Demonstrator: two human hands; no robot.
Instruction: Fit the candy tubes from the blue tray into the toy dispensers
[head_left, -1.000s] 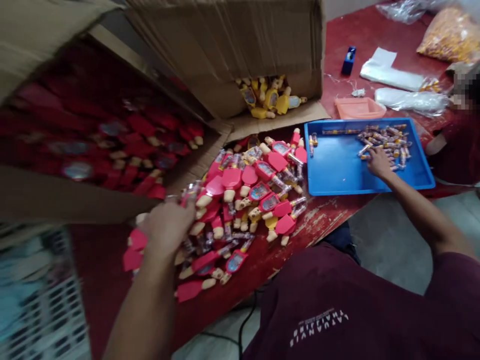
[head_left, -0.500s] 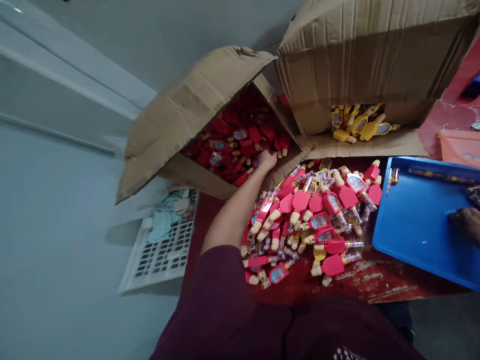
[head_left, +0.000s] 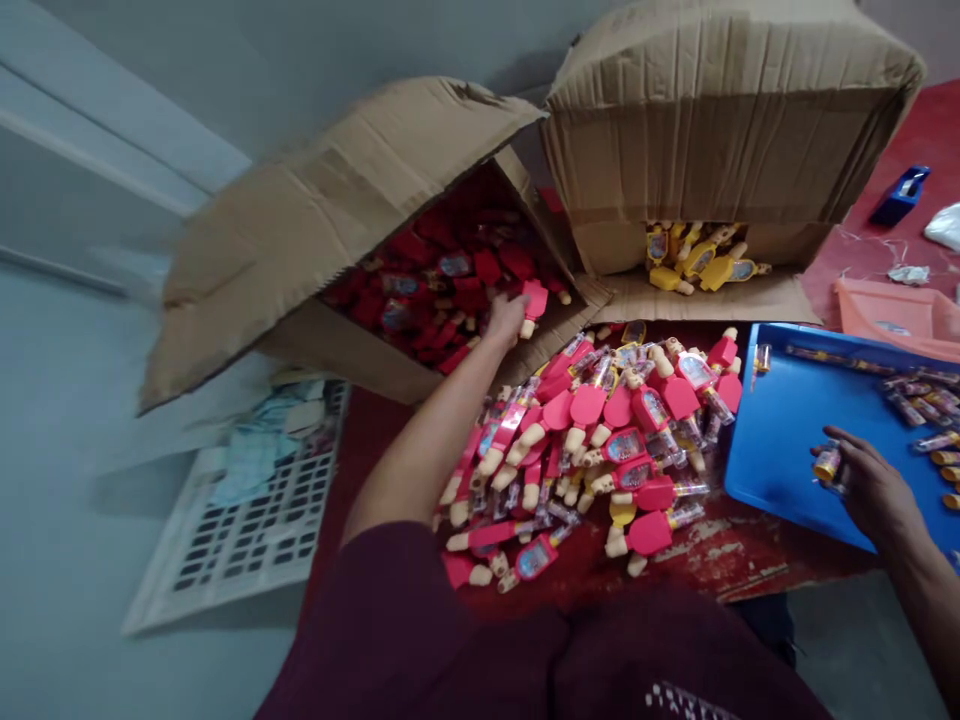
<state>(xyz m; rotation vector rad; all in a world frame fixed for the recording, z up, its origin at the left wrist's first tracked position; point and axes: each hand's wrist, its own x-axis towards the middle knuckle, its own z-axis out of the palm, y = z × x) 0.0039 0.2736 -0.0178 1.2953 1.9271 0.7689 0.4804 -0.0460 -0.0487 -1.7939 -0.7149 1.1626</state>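
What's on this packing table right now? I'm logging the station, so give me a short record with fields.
Left hand: on a pink paddle-shaped toy at the open carton of red toys
Right hand: holds a small clear-wrapped tube over the blue tray
Table: pile of pink toys on the red table
Second carton: yellow toys
Nearby: salmon-pink tray, blue tape dispenser
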